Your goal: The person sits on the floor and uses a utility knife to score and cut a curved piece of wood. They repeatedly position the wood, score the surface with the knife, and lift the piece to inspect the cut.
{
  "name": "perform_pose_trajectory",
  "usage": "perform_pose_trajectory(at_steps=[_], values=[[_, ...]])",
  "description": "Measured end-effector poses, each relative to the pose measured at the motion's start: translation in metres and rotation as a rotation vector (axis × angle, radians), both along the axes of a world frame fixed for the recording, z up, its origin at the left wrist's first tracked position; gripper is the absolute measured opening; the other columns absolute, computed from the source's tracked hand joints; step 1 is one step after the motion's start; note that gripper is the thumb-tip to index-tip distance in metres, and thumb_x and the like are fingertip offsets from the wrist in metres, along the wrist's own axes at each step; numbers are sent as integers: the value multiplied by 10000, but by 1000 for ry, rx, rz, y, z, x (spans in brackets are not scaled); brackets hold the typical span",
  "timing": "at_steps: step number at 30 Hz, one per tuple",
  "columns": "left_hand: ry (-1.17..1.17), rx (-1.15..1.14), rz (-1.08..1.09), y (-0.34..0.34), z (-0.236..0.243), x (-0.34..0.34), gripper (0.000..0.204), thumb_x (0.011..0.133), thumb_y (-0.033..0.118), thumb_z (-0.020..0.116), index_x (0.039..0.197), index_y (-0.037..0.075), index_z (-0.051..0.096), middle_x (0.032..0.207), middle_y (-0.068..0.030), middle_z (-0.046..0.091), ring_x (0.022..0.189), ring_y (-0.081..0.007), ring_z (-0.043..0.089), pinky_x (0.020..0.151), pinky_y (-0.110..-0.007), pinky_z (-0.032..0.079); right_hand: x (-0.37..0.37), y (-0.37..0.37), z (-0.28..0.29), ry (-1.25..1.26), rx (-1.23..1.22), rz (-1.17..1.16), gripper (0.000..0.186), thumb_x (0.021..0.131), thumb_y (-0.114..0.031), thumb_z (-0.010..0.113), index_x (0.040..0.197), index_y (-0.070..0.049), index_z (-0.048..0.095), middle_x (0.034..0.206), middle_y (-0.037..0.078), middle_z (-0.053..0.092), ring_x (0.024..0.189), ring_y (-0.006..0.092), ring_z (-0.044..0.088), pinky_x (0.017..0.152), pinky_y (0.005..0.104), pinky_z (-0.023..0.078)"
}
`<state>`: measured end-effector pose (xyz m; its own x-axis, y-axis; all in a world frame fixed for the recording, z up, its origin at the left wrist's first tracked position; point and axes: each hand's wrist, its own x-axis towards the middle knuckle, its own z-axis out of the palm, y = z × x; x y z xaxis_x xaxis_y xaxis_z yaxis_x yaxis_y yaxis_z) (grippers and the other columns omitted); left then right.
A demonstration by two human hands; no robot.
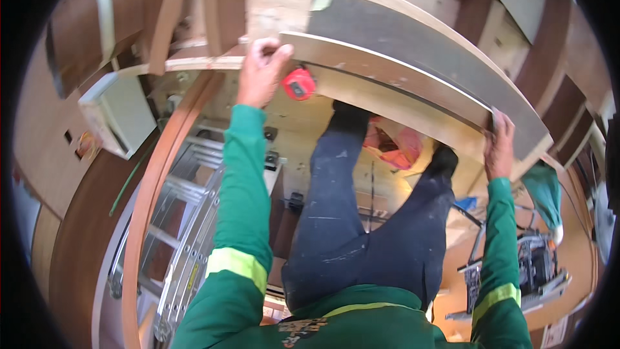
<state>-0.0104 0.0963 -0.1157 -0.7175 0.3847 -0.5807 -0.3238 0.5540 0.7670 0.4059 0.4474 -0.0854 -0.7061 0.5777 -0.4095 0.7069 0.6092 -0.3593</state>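
My left hand (261, 74) grips the left end of a long narrow board (387, 77), fingers curled over its pale edge. My right hand (499, 141) holds the board's right end, fingers bent around it. The board lies crosswise in front of me, along the near side of a larger dark grey panel (413, 39) with light wooden edging. A red tape measure (298, 83) sits just right of my left hand, below the board's left part.
An aluminium ladder (187, 262) and a reddish wooden rail (145, 220) lie at left, near a white box (119, 113). A pink bag (403, 148) is beyond my legs. A metal tool stand (529, 271) is at lower right. Wooden pieces (174, 13) lie along the back.
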Motion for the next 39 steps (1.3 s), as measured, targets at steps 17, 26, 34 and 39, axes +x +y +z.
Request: perform_pose_trajectory(at_steps=[17, 26, 34, 39], values=[[190, -176, -20, 19, 7, -9, 486, 965, 185, 726, 1343, -67, 553, 1188, -131, 667, 1089, -168, 634, 977, -302, 502, -21, -15, 2, -126, 47, -60, 593, 924, -99, 663, 1464, -98, 416, 1457, 152, 448, 1157, 428, 615, 941, 491, 560], [197, -173, -23, 13, 3, -6, 459, 980, 157, 700, 1355, -61, 549, 1188, -126, 668, 1089, -163, 630, 983, -304, 499, -15, -14, -5, -134, 59, -76, 584, 945, -144, 660, 1474, -165, 415, 1462, 136, 435, 1044, 452, 661, 842, 529, 583], [217, -180, -21, 15, 5, -4, 454, 981, 160, 702, 1355, -52, 556, 1182, -114, 672, 1084, -159, 630, 981, -296, 494, -17, -8, -2, -166, 25, -55, 586, 946, -187, 679, 1460, -136, 403, 1432, 144, 435, 1004, 451, 667, 820, 529, 586], [218, -194, -33, 12, 3, -5, 492, 987, 211, 708, 1368, -55, 546, 1213, -98, 651, 1102, -147, 612, 991, -290, 489, -12, -3, -7, -95, 55, -52, 583, 938, -223, 700, 1434, -111, 416, 1422, 134, 439, 1005, 439, 672, 820, 525, 587]])
